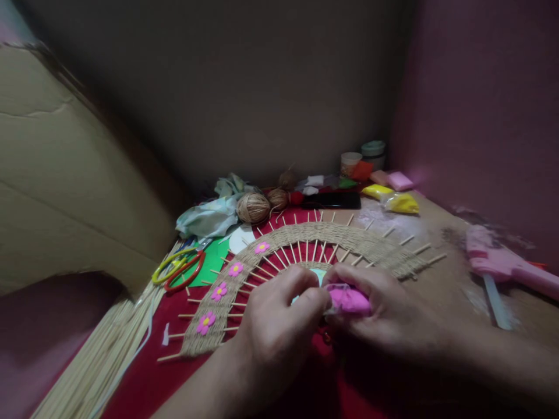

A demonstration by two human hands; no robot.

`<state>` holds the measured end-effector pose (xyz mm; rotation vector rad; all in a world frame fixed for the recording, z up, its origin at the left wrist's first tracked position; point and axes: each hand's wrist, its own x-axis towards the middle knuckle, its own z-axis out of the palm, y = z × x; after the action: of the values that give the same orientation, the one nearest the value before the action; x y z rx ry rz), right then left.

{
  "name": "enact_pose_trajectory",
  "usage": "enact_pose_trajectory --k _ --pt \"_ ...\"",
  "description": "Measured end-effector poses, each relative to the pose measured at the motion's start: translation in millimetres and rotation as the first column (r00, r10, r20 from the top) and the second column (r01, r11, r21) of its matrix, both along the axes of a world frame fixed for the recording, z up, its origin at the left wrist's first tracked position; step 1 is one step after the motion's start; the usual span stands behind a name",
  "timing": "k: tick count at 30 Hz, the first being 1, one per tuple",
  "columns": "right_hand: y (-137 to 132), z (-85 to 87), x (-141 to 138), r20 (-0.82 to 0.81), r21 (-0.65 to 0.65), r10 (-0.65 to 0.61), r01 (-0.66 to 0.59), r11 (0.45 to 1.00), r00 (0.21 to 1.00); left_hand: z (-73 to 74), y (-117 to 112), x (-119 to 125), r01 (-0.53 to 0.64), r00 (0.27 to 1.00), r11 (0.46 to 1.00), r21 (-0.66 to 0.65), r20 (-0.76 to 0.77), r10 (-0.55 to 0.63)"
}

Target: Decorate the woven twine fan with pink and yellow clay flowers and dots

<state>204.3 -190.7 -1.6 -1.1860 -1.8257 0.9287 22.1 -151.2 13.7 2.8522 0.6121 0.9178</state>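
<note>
My right hand [371, 302] is closed around a small packet of pink clay [348, 301] in clear plastic wrap. The fingertips of my left hand [283, 314] pinch the left end of that same packet. Behind both hands lies a fan-shaped frame of thin sticks woven with twine [332, 234]. Along its left part sit several pink flowers [219, 291] with yellow centres. Between my hands a bit of light blue material [318, 274] shows, mostly hidden by my fingers.
Scissors with yellow and red handles [186, 270] rest on green sheets [213, 262] at left, beside a bundle of sticks [94, 361]. Twine balls [253, 208], a black phone [332, 201], yellow packets [399, 202] and cups [350, 164] stand behind. A pink glue gun [502, 262] lies at right.
</note>
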Motion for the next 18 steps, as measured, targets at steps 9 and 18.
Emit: enact_pose_trajectory --k 9,18 --pt "0.5 0.0 -2.7 -0.035 -0.08 0.017 -0.02 0.997 0.999 6.2 -2.6 1.3 0.036 0.999 0.999 0.011 0.012 -0.036" --pt "0.0 1.9 -3.1 -0.086 0.007 0.048 -0.047 0.999 0.995 -7.6 -0.8 5.5 0.01 0.998 1.0 -0.005 0.064 -0.01"
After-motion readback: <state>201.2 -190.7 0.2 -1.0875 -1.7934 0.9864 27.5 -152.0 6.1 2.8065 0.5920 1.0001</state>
